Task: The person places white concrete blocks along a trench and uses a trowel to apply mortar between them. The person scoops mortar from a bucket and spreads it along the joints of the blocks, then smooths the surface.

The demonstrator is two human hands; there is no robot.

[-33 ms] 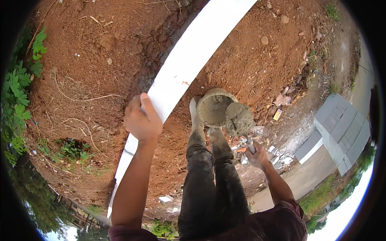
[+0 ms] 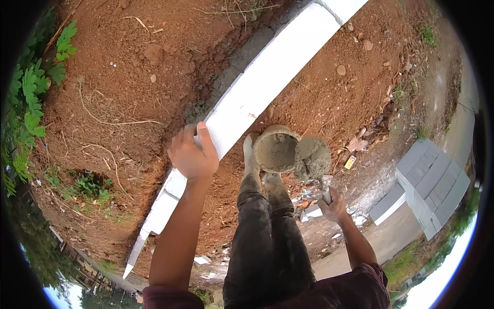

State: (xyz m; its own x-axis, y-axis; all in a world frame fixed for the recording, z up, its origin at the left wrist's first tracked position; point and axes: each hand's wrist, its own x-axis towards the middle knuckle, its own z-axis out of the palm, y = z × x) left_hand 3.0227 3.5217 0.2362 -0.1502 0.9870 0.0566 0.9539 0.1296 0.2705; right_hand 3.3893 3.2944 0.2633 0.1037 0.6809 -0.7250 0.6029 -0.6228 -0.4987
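A low wall of white blocks runs diagonally from the far right to the near left. My left hand grips the end of one block, thumb on top and fingers curled over its far-left edge. In my right hand is the handle of a trowel, held level. A thick heap of wet grey mortar covers its blade, hiding most of the metal. Just left of the trowel stands a round bucket with grey mortar inside, right at my feet. The heap overlaps the bucket's right rim from this viewpoint.
Reddish loose soil lies on both sides of the wall. Grey mortar shows along its far-left side. A stack of grey-faced blocks stands at the right beside a paved path. White rubble lies near my right hand; leafy plants line the left.
The view has shifted, bringing more of the wall's two ends into sight. My left hand keeps its hold on the block. The loaded trowel stays beside the bucket, slightly farther right.
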